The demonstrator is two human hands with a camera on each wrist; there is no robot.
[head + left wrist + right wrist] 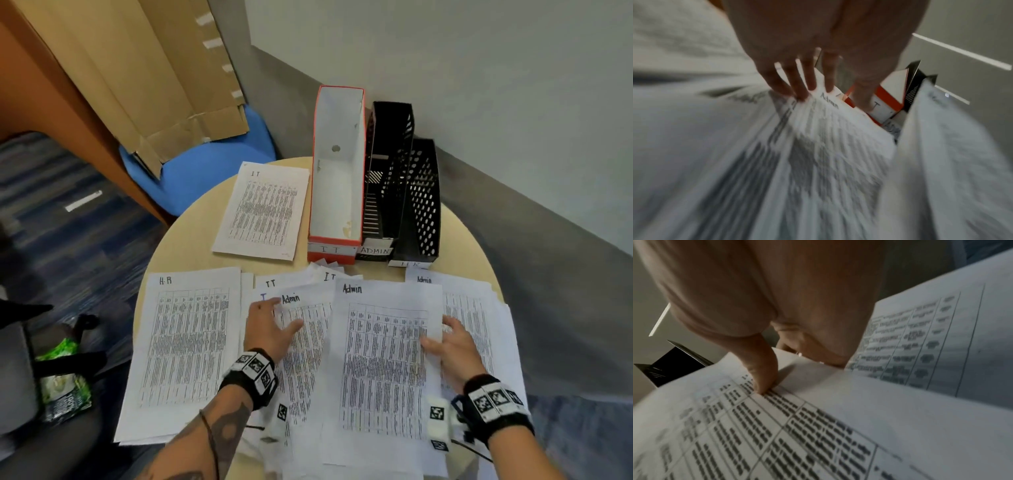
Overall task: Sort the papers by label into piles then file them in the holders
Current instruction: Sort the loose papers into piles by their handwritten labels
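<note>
Printed sheets cover the near half of a round table point(191, 240). My left hand point(275, 320) lies flat, fingers straight, on a mixed heap of sheets labelled IT and Admin point(818, 129). My right hand point(442, 335) pinches the right edge of an Admin sheet point(383, 359), with the thumb point(762, 374) on top and the fingers beneath. An HR pile point(185, 342) lies at the left. An IT sheet point(263, 212) lies at the back, and an Admin pile point(479, 308) at the right. Behind stand the red-and-white IT holder point(337, 178), the black Admin holder point(387, 178) and the black HR holder point(423, 205).
A blue chair point(205, 164) with flattened cardboard point(164, 68) leaning over it stands behind the table at the left. A grey wall point(513, 120) runs close behind the holders. A green-and-black bag point(65, 377) sits on the carpet at the left.
</note>
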